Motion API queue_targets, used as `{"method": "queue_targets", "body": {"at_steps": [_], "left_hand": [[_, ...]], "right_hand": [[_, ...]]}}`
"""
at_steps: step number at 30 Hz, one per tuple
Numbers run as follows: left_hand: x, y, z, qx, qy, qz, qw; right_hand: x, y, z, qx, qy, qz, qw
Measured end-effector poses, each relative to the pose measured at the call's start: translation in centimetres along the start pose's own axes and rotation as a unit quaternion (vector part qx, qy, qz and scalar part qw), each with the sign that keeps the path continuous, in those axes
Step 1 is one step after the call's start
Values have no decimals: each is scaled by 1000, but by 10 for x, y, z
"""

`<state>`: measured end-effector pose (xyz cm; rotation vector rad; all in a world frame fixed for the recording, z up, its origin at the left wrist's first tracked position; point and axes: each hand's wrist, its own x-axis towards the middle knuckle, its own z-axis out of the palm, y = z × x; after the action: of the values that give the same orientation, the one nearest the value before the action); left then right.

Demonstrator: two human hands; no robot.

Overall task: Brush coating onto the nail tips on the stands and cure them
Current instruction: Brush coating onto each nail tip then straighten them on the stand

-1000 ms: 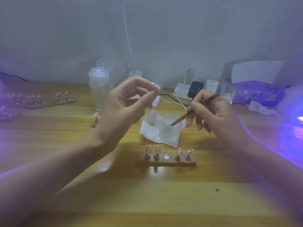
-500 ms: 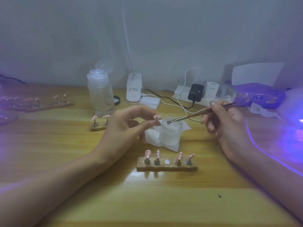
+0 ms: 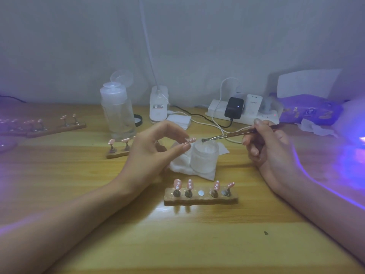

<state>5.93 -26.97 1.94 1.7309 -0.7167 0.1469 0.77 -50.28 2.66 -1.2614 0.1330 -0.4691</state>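
A wooden stand [image 3: 200,199] lies in front of me with several pink nail tips on metal holders and one bare magnet spot [image 3: 201,193] in its middle. My left hand [image 3: 154,153] pinches a pink dotted nail tip [image 3: 191,139] between thumb and forefinger, just left of the frosted jar [image 3: 204,158]. My right hand [image 3: 266,147] grips a thin brush [image 3: 233,134] held almost level. Its dark tip hovers over the jar's rim, close to the held nail tip.
The jar stands on a white tissue [image 3: 181,167]. A small stand with two tips [image 3: 116,153] and a clear bottle [image 3: 117,111] are behind my left hand, and a long stand [image 3: 55,128] is far left. A power strip [image 3: 243,113], a purple packet [image 3: 310,109] and violet lamp glow [image 3: 353,153] are at the right.
My left hand has come down and forward to the jar with the nail tip. My right hand has lifted the brush out of the jar and turned it almost level.
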Motion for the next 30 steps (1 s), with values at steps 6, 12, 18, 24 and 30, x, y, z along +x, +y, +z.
{"method": "queue_targets", "body": {"at_steps": [6, 12, 18, 24, 30], "left_hand": [[-2, -2, 0, 7, -27, -15, 1000], [-3, -2, 2, 14, -35, -19, 999], [-3, -1, 1, 12, -38, -17, 999], [-2, 0, 1, 23, -42, -10, 999], [-3, -1, 1, 18, -41, -10, 999]], "right_hand": [[0, 0, 0, -4, -8, -25, 1000], [0, 1, 0, -19, -48, -24, 998], [-1, 1, 1, -38, -54, -18, 998], [-2, -1, 1, -28, -52, -20, 998], [0, -1, 0, -25, -32, -20, 999]]}}
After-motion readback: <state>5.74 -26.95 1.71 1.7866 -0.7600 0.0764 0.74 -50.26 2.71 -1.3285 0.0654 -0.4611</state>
